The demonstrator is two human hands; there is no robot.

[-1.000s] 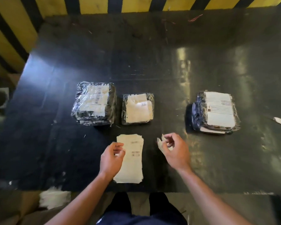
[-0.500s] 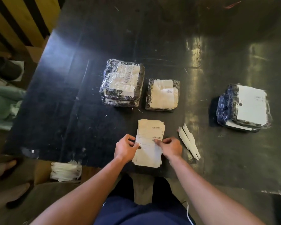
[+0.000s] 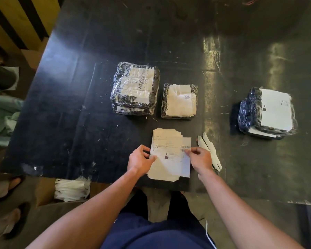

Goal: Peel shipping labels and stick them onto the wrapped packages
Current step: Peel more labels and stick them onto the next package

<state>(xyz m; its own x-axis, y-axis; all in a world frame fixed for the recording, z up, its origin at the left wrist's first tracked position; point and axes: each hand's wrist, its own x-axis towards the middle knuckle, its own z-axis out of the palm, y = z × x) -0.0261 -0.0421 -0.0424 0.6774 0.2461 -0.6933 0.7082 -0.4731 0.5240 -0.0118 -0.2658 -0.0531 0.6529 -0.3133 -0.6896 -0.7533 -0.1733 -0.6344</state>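
Both forearms extended forward, converging. Left hand [image 3: 140, 160]: back up, fingers curled, thumb pointing toward the right hand, pinching a paper edge. Right hand [image 3: 200, 158]: back up, fingers curled inward, thumb and forefinger pinching a paper edge. Hands near each other, apart.

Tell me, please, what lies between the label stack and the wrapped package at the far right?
Head view: two peeled backing strips beside the label stack; then bare tabletop up to the package.
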